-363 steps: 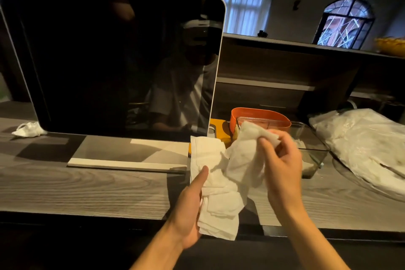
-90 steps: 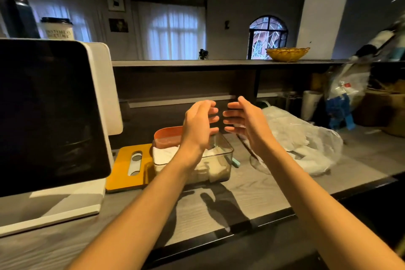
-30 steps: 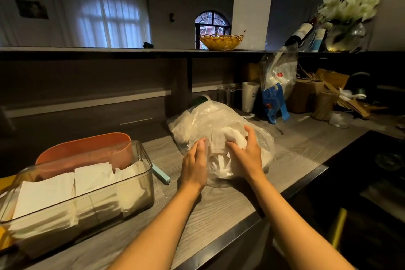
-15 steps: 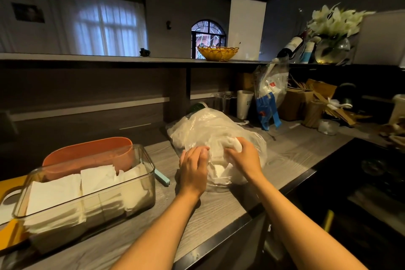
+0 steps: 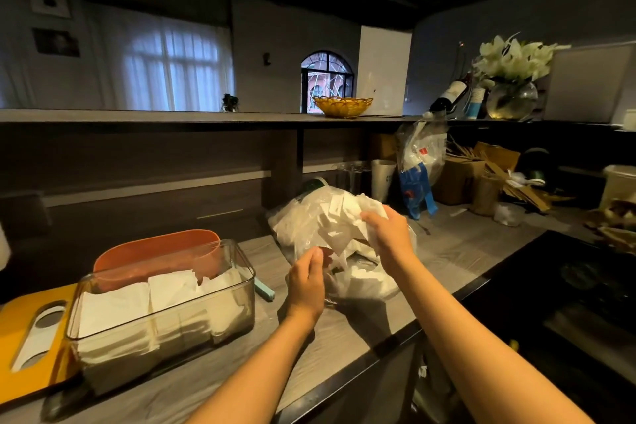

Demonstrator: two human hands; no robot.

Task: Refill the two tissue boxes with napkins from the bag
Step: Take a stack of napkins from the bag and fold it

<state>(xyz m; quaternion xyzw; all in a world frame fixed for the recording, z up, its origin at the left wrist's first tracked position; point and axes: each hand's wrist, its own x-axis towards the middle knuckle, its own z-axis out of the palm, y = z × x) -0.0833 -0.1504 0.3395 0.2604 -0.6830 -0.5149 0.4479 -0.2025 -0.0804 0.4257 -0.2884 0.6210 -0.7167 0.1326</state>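
A clear plastic bag (image 5: 303,224) of white napkins lies on the wooden counter at centre. My right hand (image 5: 390,237) grips a bunch of white napkins (image 5: 347,220) lifted above the bag's mouth. My left hand (image 5: 306,280) holds the bag's near edge, fingers curled on the plastic. To the left stands a clear tissue box (image 5: 241,289) with folded napkins stacked inside. Behind it sits an orange tissue box (image 5: 155,249); its inside is hidden.
A yellow lid (image 5: 20,344) with an oval slot lies left of the clear box. Cups, a blue-and-clear packet (image 5: 418,179), cardboard boxes and clutter crowd the counter's back right. The counter's dark front edge (image 5: 395,337) runs diagonally below my arms.
My right hand has pulled a bunch of napkins up out of the bag. My left hand has slid down to the bag's near edge.
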